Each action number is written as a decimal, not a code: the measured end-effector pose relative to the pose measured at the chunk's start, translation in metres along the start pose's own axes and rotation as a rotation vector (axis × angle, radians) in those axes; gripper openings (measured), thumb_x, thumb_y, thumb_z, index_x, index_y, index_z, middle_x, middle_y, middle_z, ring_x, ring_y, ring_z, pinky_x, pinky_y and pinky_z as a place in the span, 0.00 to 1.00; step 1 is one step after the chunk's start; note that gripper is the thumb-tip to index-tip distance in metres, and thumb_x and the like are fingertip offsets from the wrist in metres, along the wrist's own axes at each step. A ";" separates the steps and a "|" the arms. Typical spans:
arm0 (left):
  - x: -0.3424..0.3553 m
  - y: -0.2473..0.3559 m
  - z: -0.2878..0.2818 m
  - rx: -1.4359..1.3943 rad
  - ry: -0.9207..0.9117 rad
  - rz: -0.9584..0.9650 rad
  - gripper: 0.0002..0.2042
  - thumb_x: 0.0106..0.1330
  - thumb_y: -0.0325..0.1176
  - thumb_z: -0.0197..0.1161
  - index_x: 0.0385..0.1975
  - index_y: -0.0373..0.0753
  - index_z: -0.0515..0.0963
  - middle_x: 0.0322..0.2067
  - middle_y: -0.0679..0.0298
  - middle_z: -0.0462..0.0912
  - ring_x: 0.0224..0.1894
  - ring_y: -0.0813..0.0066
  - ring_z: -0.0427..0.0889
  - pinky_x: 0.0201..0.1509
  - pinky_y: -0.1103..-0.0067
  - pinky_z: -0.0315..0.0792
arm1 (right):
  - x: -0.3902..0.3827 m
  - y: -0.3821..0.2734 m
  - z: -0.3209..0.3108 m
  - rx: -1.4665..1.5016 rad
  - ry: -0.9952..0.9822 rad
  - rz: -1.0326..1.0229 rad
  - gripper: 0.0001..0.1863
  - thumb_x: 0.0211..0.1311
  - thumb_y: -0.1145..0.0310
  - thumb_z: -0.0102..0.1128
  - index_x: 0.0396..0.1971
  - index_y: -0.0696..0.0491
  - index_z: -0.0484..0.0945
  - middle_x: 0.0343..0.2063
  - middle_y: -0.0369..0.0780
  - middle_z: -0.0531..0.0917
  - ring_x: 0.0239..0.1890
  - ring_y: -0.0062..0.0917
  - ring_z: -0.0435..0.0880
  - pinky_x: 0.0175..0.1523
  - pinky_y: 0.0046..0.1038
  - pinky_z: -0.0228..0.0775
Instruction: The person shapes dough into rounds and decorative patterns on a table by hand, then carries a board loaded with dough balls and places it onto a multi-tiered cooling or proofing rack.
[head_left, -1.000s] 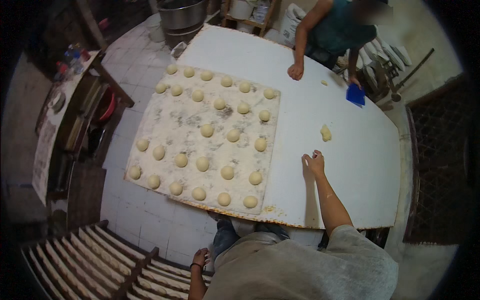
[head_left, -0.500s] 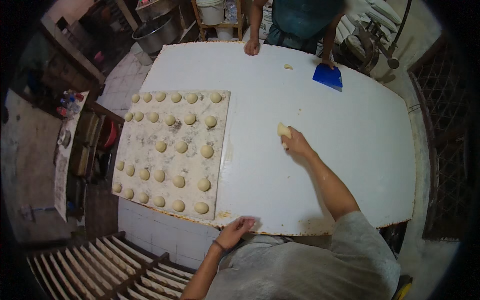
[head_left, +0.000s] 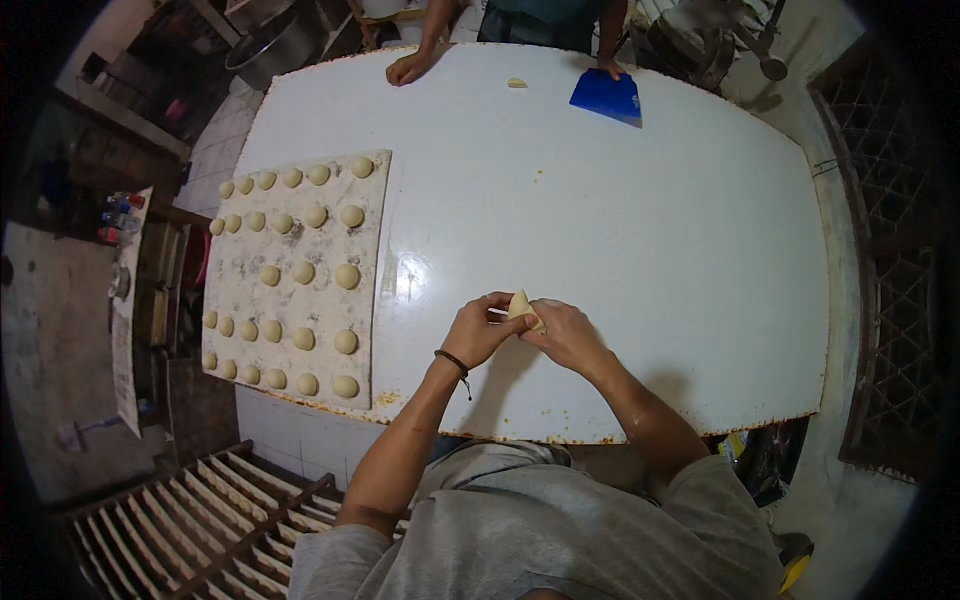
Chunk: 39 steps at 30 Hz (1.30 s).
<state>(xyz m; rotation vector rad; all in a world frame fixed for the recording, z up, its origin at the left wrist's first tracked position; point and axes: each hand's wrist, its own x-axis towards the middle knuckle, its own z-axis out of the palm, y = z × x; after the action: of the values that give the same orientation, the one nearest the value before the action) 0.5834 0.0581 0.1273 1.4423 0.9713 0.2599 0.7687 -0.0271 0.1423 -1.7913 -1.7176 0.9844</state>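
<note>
A pale piece of dough point(head_left: 522, 308) is held between my two hands above the near middle of the white table point(head_left: 620, 220). My left hand point(head_left: 482, 330) pinches it from the left, thumb and fingertips on it. Around its right side close the fingers of my right hand point(head_left: 566, 334), which hide part of it. To the left lies a floured board point(head_left: 245, 290) with rows of round dough balls point(head_left: 346, 277), spaced apart; the middle row is shorter than the others.
Across the table a person's hand point(head_left: 408, 68) rests on the far edge; their other hand holds a blue scraper point(head_left: 608, 97). A small dough scrap point(head_left: 516, 83) lies between them. A slatted rack point(head_left: 220, 520) stands at lower left. Rust marks the table's near edge.
My right hand has drawn back toward me with the dough. My left hand has come up from the near edge and taken hold of it too. The view has shifted.
</note>
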 end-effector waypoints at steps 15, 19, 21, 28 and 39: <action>0.097 0.008 0.035 -0.072 -0.062 0.005 0.13 0.64 0.24 0.72 0.48 0.34 0.86 0.42 0.61 0.91 0.42 0.74 0.89 0.50 0.77 0.83 | -0.057 0.068 0.003 0.065 0.236 -0.025 0.11 0.68 0.64 0.63 0.35 0.58 0.80 0.29 0.48 0.81 0.34 0.47 0.80 0.40 0.43 0.71; 0.192 -0.027 0.000 -0.154 0.233 -0.011 0.14 0.65 0.26 0.69 0.50 0.36 0.86 0.60 0.55 0.83 0.58 0.59 0.83 0.64 0.68 0.79 | -0.101 0.059 0.037 0.283 0.364 0.016 0.13 0.66 0.64 0.67 0.42 0.59 0.81 0.40 0.46 0.84 0.46 0.40 0.81 0.54 0.40 0.73; 0.216 -0.047 0.003 0.247 0.320 0.183 0.15 0.64 0.26 0.70 0.50 0.40 0.87 0.65 0.56 0.76 0.63 0.54 0.78 0.68 0.66 0.76 | -0.112 0.085 0.057 0.031 0.436 0.126 0.15 0.66 0.65 0.67 0.47 0.58 0.81 0.49 0.49 0.84 0.59 0.42 0.79 0.67 0.43 0.67; 0.176 -0.064 -0.004 0.521 0.366 0.321 0.11 0.67 0.30 0.69 0.48 0.46 0.89 0.53 0.59 0.77 0.55 0.58 0.79 0.61 0.66 0.79 | -0.059 0.116 0.070 -0.277 0.659 0.150 0.23 0.72 0.68 0.62 0.64 0.54 0.78 0.67 0.48 0.78 0.75 0.50 0.66 0.81 0.50 0.49; -0.157 -0.131 0.016 -0.031 -0.033 -0.179 0.13 0.78 0.39 0.64 0.53 0.39 0.85 0.47 0.64 0.89 0.47 0.76 0.85 0.56 0.75 0.79 | -0.088 0.130 0.114 -0.437 0.762 0.149 0.24 0.75 0.68 0.63 0.67 0.57 0.76 0.64 0.50 0.79 0.70 0.46 0.72 0.74 0.42 0.67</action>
<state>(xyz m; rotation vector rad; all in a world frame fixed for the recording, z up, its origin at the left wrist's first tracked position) 0.4468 -0.0830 0.0690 1.3184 1.0580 0.1183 0.7696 -0.1440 -0.0128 -2.1888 -1.3609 -0.0867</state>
